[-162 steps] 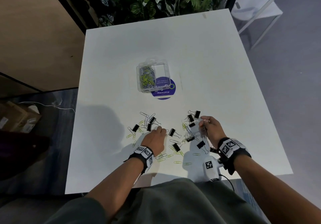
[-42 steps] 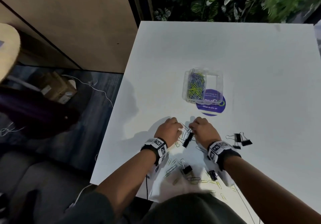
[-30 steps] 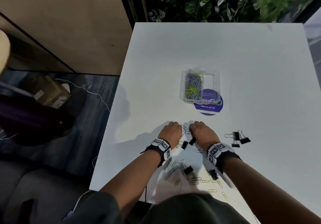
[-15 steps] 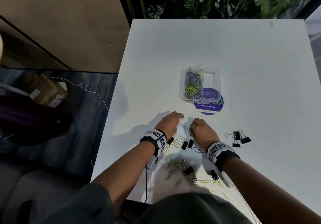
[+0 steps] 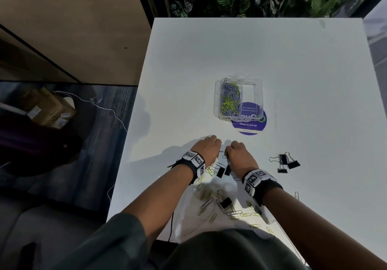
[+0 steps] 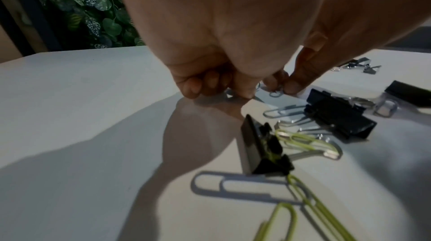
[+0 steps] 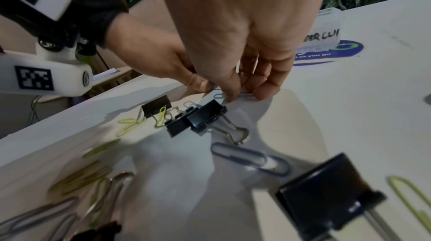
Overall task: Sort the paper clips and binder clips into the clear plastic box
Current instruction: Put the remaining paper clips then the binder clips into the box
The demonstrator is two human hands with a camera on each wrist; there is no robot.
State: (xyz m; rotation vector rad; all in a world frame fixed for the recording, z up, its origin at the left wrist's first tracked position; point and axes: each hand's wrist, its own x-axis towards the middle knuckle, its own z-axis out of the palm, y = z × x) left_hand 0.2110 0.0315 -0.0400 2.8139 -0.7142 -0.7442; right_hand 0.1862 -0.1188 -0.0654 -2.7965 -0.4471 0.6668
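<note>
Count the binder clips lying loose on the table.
7: three clustered right of the right hand, three just behind the fingertips, and one nearer the body. Another may be hidden under the right wrist.

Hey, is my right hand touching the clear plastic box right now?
Apart. The head view shows bare white table between the right hand and the clear plastic box, which sits farther away, partly over the purple sticker.

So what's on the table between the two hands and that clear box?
Mostly bare white table, seen from the head view. Only the purple round sticker lies there, partly under the clear plastic box.
</note>
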